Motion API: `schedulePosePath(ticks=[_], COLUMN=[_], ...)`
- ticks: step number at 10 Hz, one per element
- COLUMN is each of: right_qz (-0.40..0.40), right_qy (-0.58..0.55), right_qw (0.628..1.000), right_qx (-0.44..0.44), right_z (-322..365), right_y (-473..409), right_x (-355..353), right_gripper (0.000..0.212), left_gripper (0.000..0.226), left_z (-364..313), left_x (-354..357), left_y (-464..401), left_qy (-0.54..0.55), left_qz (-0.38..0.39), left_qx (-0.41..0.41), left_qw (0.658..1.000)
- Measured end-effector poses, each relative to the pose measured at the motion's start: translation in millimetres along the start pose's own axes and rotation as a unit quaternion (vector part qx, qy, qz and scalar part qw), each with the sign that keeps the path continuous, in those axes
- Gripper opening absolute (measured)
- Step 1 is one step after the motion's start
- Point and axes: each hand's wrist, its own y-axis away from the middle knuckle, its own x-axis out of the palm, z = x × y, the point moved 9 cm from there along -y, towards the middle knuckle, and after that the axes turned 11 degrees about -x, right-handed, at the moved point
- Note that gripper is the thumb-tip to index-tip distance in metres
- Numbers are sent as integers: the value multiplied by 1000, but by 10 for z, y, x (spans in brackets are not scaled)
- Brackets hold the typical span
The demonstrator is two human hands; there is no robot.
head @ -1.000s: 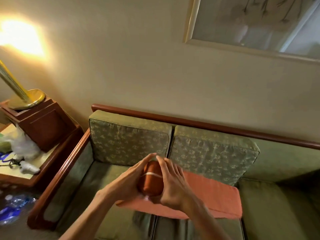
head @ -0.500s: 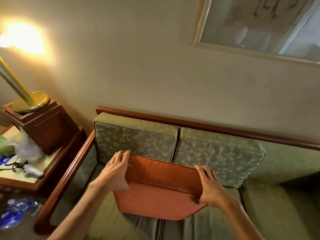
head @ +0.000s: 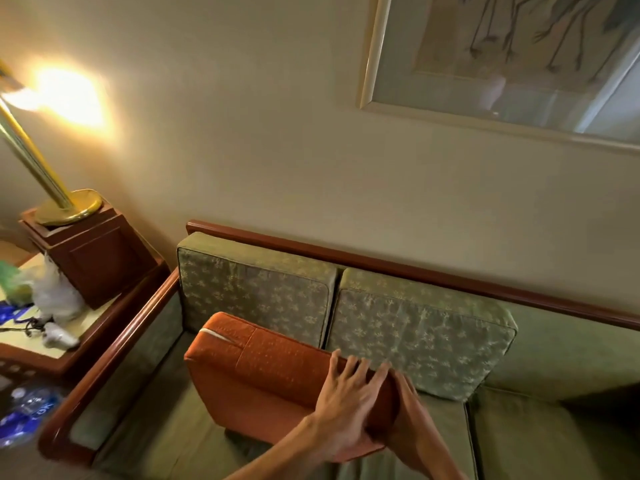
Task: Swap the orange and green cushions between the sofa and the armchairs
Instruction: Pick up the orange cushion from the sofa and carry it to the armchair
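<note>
Orange fabric is pressed between the two hands at lower centre: the left hand (head: pixel 346 407) lies flat, fingers straight and spread, on the near face of the orange cushion (head: pixel 277 379), while the right hand (head: pixel 408 417) cups its right end, the fingers there mostly hidden. The cushion stands on edge on the sofa (head: pixel 166 424) seat, leaning towards the green back cushions (head: pixel 415 341). It would best be settled by being pushed back evenly until square against them, then released slowly, since a soft cushion may slump forward.
</note>
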Motion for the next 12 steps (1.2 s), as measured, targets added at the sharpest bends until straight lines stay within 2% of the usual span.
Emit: schedulePosePath(ticks=[1,2,3,4,5,6,7,8,9,10,11,12], right_qz=[-25,-31,10,98,174,195,207,205,197,224,250,283], right_qy=[17,6,29,70,163,241,262,280,266,259,270,264], right_qw=[998,993,991,990,971,948,937,931,935,931,923,922], right_qx=[-48,-118,-132,-76,8,76,100,113,126,125,108,30], right_z=[460,863,1273,1055,527,48,-88,-102,-158,-168,-81,223], right_y=[-237,-494,-738,-915,-940,-798,-720,-709,-653,-582,-683,-919], right_x=[-230,-218,172,889,1355,1401,1380,1369,1340,1439,1651,2033], right_gripper=[95,103,110,123,130,128,122,120,120,122,125,124], left_gripper=[136,137,121,119,132,130,128,131,132,115,109,107], left_z=[288,850,1421,2145,3077,3887,4269,4164,3677,2720,2317,2391], left_x=[-431,-734,-678,-322,35,285,431,546,568,759,942,914], left_y=[38,167,326,461,577,767,889,776,527,221,90,104], left_qy=[50,111,201,269,290,246,217,178,-8,-72,-64,-50], left_qz=[-62,-98,-81,-34,20,75,107,135,130,119,87,78], left_qx=[2,-7,-29,-88,-190,-305,-339,-318,-295,-161,-172,-197], left_qw=[997,989,976,958,938,917,909,921,946,977,979,976])
